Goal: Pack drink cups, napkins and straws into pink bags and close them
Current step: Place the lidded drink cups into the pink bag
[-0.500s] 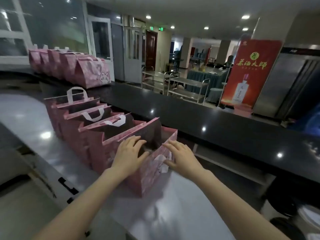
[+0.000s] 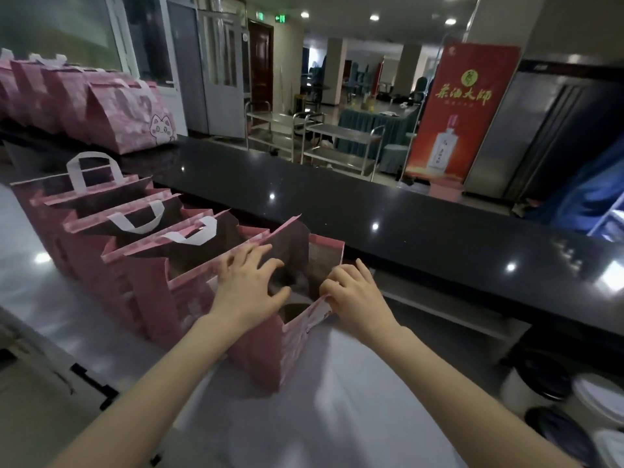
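A pink bag (image 2: 270, 352) stands upright on a grey counter (image 2: 304, 417), mouth open to the ceiling. Its long axis runs away from the person, a narrow end facing them. The left grip (image 2: 248, 288), a bare hand, lies flat with fingers spread and straight on the bag's left rim. The right grip (image 2: 354, 295) pinches the right rim with curled fingers. Three more open bags (image 2: 101, 238) line up touching, trailing away to the left. Closed bags (image 2: 128, 119) sit on a black ledge (image 2: 371, 214) behind.
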Tool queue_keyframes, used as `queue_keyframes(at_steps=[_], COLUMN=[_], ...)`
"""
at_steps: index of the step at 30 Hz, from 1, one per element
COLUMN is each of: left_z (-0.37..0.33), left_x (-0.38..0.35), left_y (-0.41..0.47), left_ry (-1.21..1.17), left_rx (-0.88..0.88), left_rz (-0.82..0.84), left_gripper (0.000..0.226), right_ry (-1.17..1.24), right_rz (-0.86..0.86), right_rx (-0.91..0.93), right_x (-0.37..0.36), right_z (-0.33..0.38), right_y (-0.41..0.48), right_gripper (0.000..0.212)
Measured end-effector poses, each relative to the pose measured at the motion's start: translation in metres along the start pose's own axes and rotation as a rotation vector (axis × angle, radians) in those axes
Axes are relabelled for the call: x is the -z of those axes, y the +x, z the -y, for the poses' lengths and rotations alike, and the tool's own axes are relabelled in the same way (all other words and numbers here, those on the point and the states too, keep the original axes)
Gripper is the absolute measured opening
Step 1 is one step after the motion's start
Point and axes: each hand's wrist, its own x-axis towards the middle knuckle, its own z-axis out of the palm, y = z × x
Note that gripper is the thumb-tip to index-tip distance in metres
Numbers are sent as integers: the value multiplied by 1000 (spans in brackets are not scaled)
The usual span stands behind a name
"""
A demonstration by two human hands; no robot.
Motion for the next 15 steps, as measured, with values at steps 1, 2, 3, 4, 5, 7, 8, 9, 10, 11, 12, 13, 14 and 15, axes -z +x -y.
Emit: queue_keyframes(at_steps=[1,2,3,4,5,7,8,9,10,11,12,13,14,15], left_z=[-10,-21,-34,-46,-60,-88,-104,-119,-135,-150,-165,-179,-193,-205], left_x=[0,-1,-1,-2,-3,-5,-7,-8,-9,-10,-11,-12,-12,-12], left_y=[0,-1,-3,-5,-7,-13,-16,-20,-24,-28,-32,-35,-39,-42], left_ry=[-18,-32,-41,-51,-64,-73,-77,-81,-82,-79,-75,-74,-71,-64], left_rx=[-6,-18,-34,-50,-63,-91,-101,-104,-104,-104,-104,-106,-110,-113], left_rz=[3,6,10,9,12,21,27,39,47,55,62,68,71,70], left_gripper=[51,52,52,52,52,51,51,50,50,51,53,56,59,62], right_ry=[0,-4,-8,-12,-13,-26,-33,-39,-46,-52,-56,-56,-56,-53], right_rz=[-6,-6,-9,-16,-20,-18,-16,-15,-21,-30,-40,-45,-44,-40], right_rx=[-23,-45,-65,-85,-108,-155,-181,-209,-230,-247,-261,-277,-292,-302], right_x=[2,6,10,14,19,29,35,41,47,53,58,62,66,70], right_z=[-7,-13,-20,-27,-35,-50,-57,-64,-71,-78,-85,-93,-99,-106], right_y=[-9,-19,-29,-40,-51,-77,-91,-105,-120,-135,-149,-163,-176,-188], right_gripper=[20,21,21,21,21,19,19,19,18,18,18,17,16,14])
